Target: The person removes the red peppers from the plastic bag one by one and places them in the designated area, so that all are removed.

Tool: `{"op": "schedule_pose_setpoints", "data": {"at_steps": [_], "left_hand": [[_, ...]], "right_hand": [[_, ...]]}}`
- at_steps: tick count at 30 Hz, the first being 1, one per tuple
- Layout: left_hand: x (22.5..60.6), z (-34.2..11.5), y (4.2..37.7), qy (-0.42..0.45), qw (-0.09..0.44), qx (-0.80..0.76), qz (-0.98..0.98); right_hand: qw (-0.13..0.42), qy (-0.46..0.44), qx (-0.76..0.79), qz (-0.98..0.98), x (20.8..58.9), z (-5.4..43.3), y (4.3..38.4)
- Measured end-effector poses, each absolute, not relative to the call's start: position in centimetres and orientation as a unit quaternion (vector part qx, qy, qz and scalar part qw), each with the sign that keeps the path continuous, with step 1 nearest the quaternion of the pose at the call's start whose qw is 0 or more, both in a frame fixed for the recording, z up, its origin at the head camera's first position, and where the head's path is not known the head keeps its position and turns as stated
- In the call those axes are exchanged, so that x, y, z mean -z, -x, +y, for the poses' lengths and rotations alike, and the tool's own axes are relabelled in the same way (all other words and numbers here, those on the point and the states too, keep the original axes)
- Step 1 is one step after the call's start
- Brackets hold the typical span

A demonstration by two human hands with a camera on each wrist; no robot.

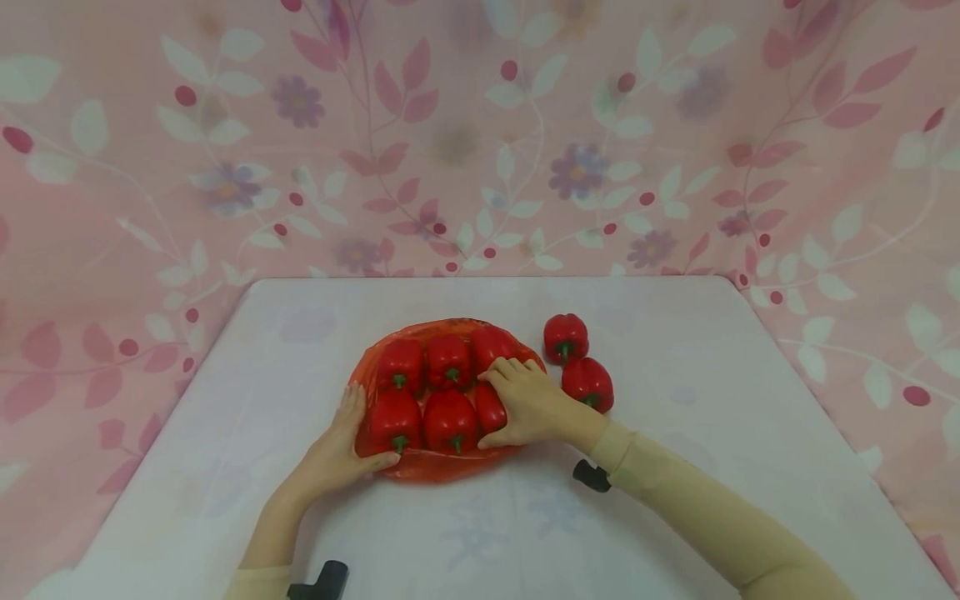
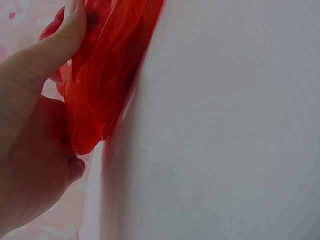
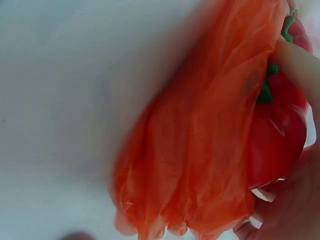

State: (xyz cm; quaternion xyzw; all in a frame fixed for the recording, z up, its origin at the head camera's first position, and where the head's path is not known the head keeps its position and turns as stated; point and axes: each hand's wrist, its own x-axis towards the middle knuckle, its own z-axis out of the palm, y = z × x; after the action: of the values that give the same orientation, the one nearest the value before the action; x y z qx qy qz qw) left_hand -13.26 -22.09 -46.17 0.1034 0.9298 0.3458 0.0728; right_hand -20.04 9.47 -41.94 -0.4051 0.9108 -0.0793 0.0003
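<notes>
Several red bell peppers point(image 1: 450, 421) with green stems sit in two rows on a thin orange-red plastic bag point(image 1: 435, 468), whose edge surrounds them. My left hand point(image 1: 335, 454) holds the bag's left side, fingers along the edge and thumb at the front rim. In the left wrist view, the thumb lies over the bag point(image 2: 100, 85) and the other fingers are partly behind it. At the right end, my right hand point(image 1: 528, 404) grips a bell pepper point(image 3: 275, 140) between thumb and fingers. The bag's gathered side hangs beside that pepper in the right wrist view.
Two more bell peppers, one farther back point(image 1: 566, 337) and one nearer point(image 1: 587, 383), lie right of the bag on the white table point(image 1: 675, 500). A floral pink cloth point(image 1: 480, 150) hangs behind and at the sides. Dark camera mounts point(image 1: 322, 581) sit at both wrists.
</notes>
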Motion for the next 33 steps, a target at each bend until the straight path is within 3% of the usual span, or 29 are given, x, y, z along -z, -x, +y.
{"op": "schedule_pose_setpoints", "data": {"at_steps": [15,33], "left_hand": [[46.2,-22.2,13.2,-0.105,0.073,-0.348,0.929],[46.1,-22.1,13.1,-0.105,0.071,-0.346,0.93]], "right_hand": [[0.036,0.391,0.113,0.913,42.0,9.3,19.9],[-0.113,0.358,0.266,0.888,39.6,10.7,20.4]]}}
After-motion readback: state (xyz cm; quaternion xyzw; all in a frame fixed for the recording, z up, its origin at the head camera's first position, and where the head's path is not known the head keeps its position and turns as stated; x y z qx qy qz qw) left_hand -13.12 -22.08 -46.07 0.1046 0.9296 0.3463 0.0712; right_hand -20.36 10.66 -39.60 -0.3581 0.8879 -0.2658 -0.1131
